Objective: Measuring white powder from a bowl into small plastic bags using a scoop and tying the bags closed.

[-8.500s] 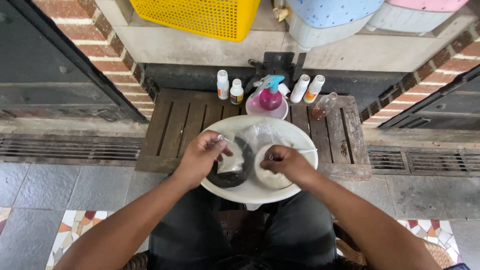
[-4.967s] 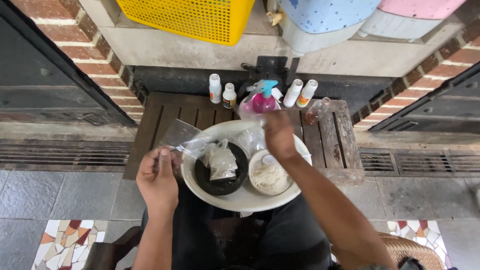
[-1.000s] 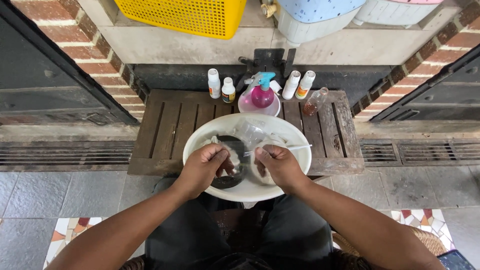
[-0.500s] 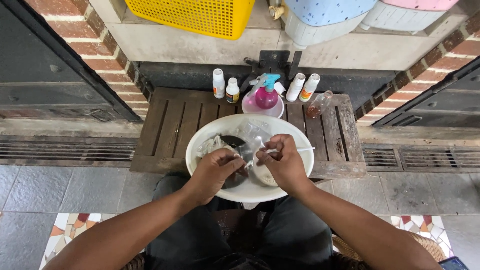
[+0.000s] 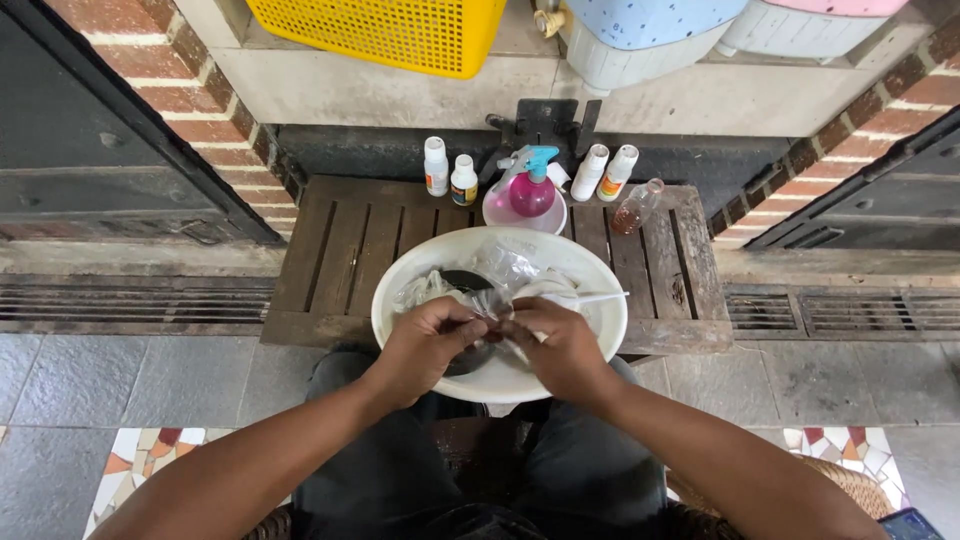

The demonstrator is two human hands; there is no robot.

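A large white basin (image 5: 590,275) rests at the front edge of a low wooden slatted table (image 5: 340,250). Inside it lie a dark bowl (image 5: 462,281), clear plastic bags (image 5: 505,262) and a thin white stick (image 5: 590,297). My left hand (image 5: 428,343) and my right hand (image 5: 555,345) meet over the near side of the basin, fingertips pinched together on a small clear plastic bag (image 5: 487,306). What is in that bag is hidden by my fingers.
At the table's back stand two small white bottles (image 5: 448,173), a pink spray bottle (image 5: 530,185) in a pink bowl, two more white bottles (image 5: 605,170) and a small glass bottle (image 5: 637,206). A yellow basket (image 5: 385,30) sits above. Floor drains flank the table.
Over the past seconds my hands came back together over the basin. In the last second they drew slightly nearer me, still pinching the small bag.
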